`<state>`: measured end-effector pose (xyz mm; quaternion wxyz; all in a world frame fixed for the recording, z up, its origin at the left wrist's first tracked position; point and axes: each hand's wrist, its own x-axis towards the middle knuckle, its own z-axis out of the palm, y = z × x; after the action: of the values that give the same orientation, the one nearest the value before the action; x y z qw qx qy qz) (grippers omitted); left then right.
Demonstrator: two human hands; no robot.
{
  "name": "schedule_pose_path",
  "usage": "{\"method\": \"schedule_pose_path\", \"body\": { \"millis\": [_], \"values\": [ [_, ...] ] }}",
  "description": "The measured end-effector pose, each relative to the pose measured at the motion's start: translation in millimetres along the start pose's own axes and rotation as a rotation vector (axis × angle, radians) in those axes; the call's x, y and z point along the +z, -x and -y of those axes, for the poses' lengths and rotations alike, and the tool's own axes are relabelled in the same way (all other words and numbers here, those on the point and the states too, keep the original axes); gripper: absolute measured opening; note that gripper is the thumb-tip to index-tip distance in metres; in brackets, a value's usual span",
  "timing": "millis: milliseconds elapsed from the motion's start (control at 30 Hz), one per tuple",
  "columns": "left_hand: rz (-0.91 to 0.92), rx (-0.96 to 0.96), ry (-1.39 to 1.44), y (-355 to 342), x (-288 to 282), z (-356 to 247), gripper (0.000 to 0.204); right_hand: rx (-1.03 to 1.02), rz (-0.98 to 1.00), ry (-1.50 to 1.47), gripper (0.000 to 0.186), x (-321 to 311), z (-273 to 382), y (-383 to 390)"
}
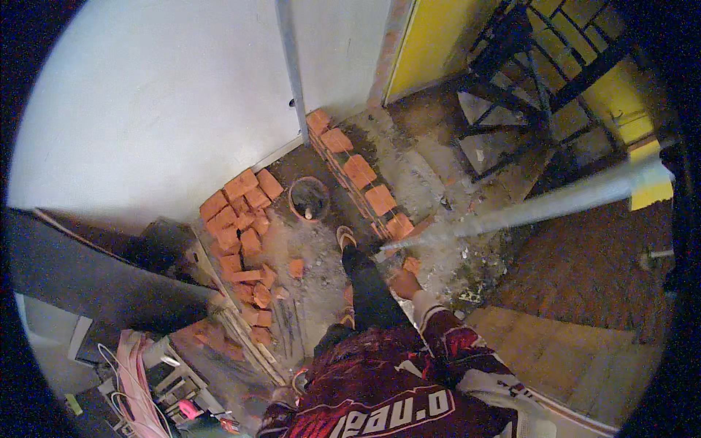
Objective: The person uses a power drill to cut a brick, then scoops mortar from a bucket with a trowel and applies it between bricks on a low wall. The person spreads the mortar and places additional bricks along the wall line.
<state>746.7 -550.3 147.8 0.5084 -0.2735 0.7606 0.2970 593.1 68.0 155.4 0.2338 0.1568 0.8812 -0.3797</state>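
Observation:
My right hand [405,283] reaches down beside my leg, close to an orange brick piece [412,265]. Whether its fingers grip that piece cannot be made out. My left hand [287,396] is low at the left of my body, dim and partly covered by the sleeve, so its fingers do not show clearly. Ahead of my feet runs a low row of orange bricks [359,171], spaced apart along its top. To the left of that row stands a round bucket [309,200] with dark grey contents and a pale object inside.
A pile of loose bricks [237,215] lies against the white wall [161,95]. One long pale bar [540,208] slants across the right side. Black metal frames [540,95] stand at the upper right. Wooden boards [244,328] and pink strips [133,379] lie at lower left.

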Motion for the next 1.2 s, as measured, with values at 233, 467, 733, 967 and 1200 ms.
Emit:
{"method": "schedule_pose_path", "body": {
  "millis": [233,467,733,967,1200],
  "values": [
    [0.111,0.416,-0.899,25.2,-39.0,-69.2,0.024,0.079,0.257,0.031,0.054,20.1,77.2,-142.4],
    [-0.208,0.468,-0.025,-21.3,-76.1,-229.8,0.029,0.062,0.144,-0.241,0.039,3.1,103.1,-252.5],
    [-0.226,0.08,0.491,23.9,-106.4,-425.1,0.028,-0.051,-0.583,-0.466,0.032,-89.6,76.4,-346.3],
    [-0.056,0.023,0.232,-3.3,-83.7,-376.5,0.025,0.258,-0.419,-0.035,0.05,-128.3,2.6,-425.8],
    [0.018,-0.307,0.59,-56.7,-57.2,-277.5,0.024,0.221,-0.288,0.057,0.052,-98.7,-26.5,-492.7]
  ]
}}
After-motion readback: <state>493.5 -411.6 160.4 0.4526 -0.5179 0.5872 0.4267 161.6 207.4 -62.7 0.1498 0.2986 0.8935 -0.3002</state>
